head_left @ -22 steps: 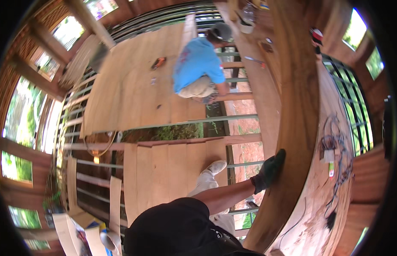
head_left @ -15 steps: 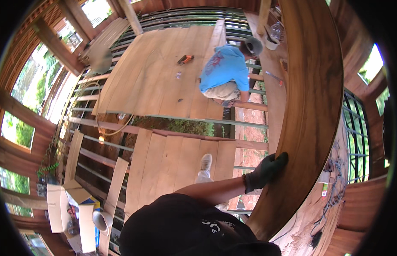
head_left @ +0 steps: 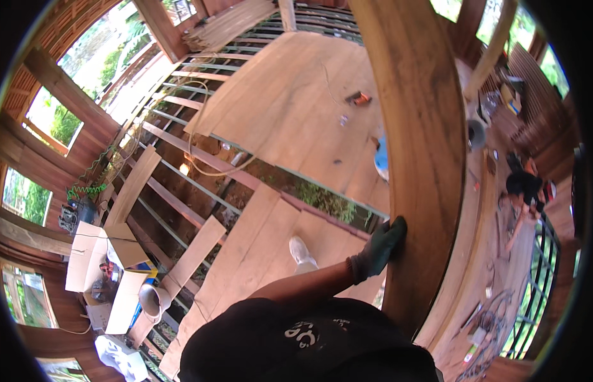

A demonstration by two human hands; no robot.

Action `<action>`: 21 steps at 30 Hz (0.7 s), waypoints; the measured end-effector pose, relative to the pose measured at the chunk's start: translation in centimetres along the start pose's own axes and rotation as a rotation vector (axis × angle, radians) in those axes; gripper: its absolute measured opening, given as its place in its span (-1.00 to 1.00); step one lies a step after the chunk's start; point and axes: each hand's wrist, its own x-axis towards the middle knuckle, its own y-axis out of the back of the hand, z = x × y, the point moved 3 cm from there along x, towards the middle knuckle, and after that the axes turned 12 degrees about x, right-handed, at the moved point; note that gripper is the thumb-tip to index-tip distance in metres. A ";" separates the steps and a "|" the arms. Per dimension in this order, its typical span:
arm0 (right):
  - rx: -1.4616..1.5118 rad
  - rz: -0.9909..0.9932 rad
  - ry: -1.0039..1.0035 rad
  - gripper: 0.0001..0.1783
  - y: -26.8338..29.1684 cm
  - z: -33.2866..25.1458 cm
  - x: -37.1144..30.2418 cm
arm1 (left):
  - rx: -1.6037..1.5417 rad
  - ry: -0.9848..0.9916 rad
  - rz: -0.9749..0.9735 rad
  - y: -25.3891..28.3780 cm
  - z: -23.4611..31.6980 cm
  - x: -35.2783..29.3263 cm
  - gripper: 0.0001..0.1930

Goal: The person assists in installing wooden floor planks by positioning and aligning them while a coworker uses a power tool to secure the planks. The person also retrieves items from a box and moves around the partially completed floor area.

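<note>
A long, wide brown wooden plank (head_left: 424,146) rises from beside my body to the top of the head view. My left hand (head_left: 377,249), in a dark glove, is closed on its left edge, with the thumb lying against the face. My right hand is out of sight, and the plank covers that side of my body. Behind the plank, a co-worker in a blue shirt (head_left: 381,159) is mostly hidden. Below my left hand, my white shoe (head_left: 301,249) stands on laid floorboards (head_left: 245,254).
Open joists (head_left: 172,184) over bare soil lie to the left. An orange tool (head_left: 359,99) rests on the far boards. At lower left are an open cardboard box (head_left: 86,258) and a pipe piece (head_left: 154,300). Another person (head_left: 524,186) crouches at right, near coiled cables (head_left: 497,318).
My view has turned, and the plank has swung with me across the floor. It now covers most of the co-worker in blue. The person at right has come into view. My left hand keeps its grip.
</note>
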 end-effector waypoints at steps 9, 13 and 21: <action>-0.036 -0.123 0.111 -0.50 -3.8 -17.9 17.1 | -0.023 -0.149 0.009 14.4 13.1 10.9 -0.81; -0.032 -0.139 0.155 -0.51 -6.1 -24.1 26.0 | -0.067 -0.013 0.017 16.8 17.2 17.1 -0.76; -0.027 -0.134 0.227 -0.53 -13.3 -34.8 48.4 | 0.020 0.042 0.087 30.8 22.7 36.4 -0.66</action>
